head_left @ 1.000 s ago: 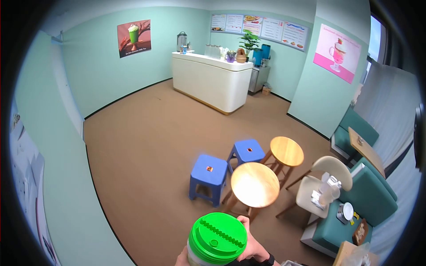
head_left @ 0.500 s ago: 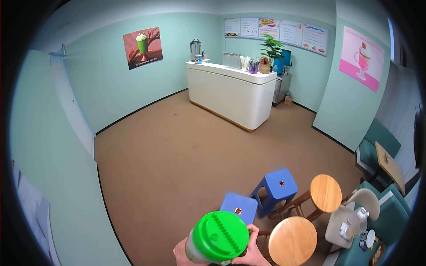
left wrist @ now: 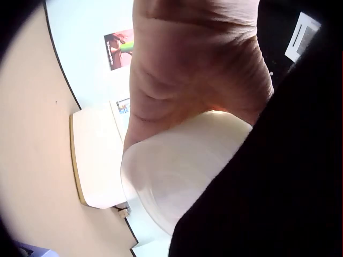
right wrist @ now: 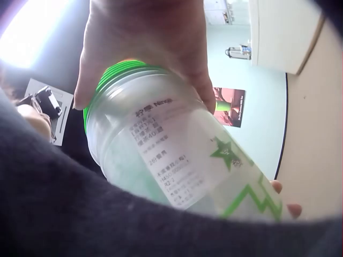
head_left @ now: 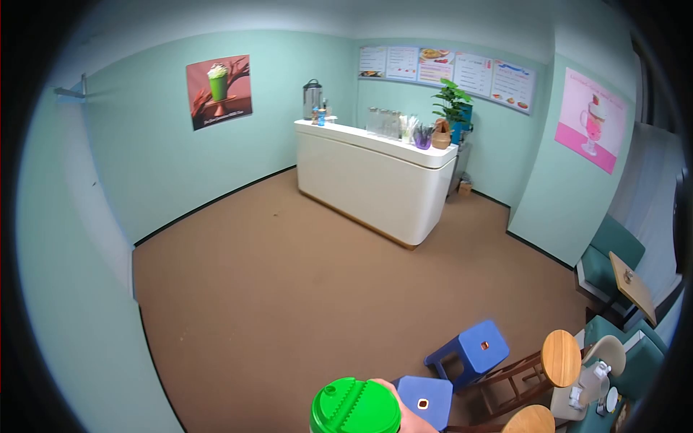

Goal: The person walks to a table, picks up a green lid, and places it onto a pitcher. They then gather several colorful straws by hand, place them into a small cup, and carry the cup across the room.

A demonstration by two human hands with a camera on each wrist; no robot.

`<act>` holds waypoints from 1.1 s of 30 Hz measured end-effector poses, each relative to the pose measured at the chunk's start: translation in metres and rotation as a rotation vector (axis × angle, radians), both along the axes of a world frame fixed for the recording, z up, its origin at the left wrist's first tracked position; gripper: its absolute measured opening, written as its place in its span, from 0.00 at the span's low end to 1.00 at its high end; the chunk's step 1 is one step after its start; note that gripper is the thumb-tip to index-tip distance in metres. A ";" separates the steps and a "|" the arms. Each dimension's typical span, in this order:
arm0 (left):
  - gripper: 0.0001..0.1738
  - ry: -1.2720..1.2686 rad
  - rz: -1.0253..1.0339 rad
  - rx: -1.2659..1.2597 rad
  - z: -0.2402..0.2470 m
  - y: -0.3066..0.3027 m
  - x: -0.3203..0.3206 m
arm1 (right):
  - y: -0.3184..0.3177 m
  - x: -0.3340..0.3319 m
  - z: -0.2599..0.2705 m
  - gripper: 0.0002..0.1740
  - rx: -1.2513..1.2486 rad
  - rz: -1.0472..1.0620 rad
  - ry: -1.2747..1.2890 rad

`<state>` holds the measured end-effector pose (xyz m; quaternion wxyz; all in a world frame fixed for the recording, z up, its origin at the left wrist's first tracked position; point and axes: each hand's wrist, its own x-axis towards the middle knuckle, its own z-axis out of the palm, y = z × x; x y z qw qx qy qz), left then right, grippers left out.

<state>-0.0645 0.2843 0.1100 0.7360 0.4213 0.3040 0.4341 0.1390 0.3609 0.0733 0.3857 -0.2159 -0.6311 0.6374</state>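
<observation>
A translucent plastic cup [right wrist: 166, 144] with a bright green screw lid [head_left: 355, 408] is held in both hands, low in the head view. It carries a printed white label and a green star and zigzag. The right hand [right wrist: 150, 43] grips it at the lid end, thumb and fingers on opposite sides. Around the base, the left hand [left wrist: 193, 64] holds the cup; its fingertips [right wrist: 293, 210] show past the far end in the right wrist view. In the head view only part of the right hand [head_left: 410, 415] appears beside the lid, and the left is hidden.
Blue plastic stools [head_left: 480, 353] and round wooden stools [head_left: 561, 359] stand at the lower right, near a beige chair [head_left: 606, 353] with things on it. A white counter [head_left: 368, 187] stands ahead across brown floor [head_left: 274, 310]. Green bench seats [head_left: 613, 249] line the right.
The head view has swung, so the stools slid toward the lower right. The cup sits lower in view with its lid turned, and the left hand has dropped out of the head view.
</observation>
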 end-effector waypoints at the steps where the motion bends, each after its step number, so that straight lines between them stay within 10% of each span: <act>1: 0.50 0.014 -0.009 0.016 -0.007 0.021 -0.008 | 0.017 -0.005 0.001 0.62 0.056 -0.002 -0.093; 11: 0.51 0.185 -0.007 0.088 -0.049 0.231 -0.003 | 0.160 -0.015 -0.001 0.73 -0.085 -0.598 0.084; 14: 0.52 0.320 -0.032 0.155 -0.060 0.304 0.019 | 0.228 -0.002 -0.004 0.54 0.092 -0.713 0.185; 17: 0.53 0.228 -0.139 0.141 -0.081 0.387 0.044 | 0.309 0.030 -0.030 0.56 0.114 -0.727 0.191; 24: 0.52 0.100 -0.260 -0.079 0.042 0.541 0.132 | 0.433 0.101 -0.121 0.59 0.241 -0.726 0.131; 28: 0.51 0.176 -0.291 0.089 -0.066 0.626 0.149 | 0.495 0.131 -0.090 0.60 0.130 -0.805 0.155; 33: 0.46 0.176 -0.327 0.059 -0.025 0.742 0.205 | 0.602 0.168 -0.074 0.61 0.035 -0.857 0.177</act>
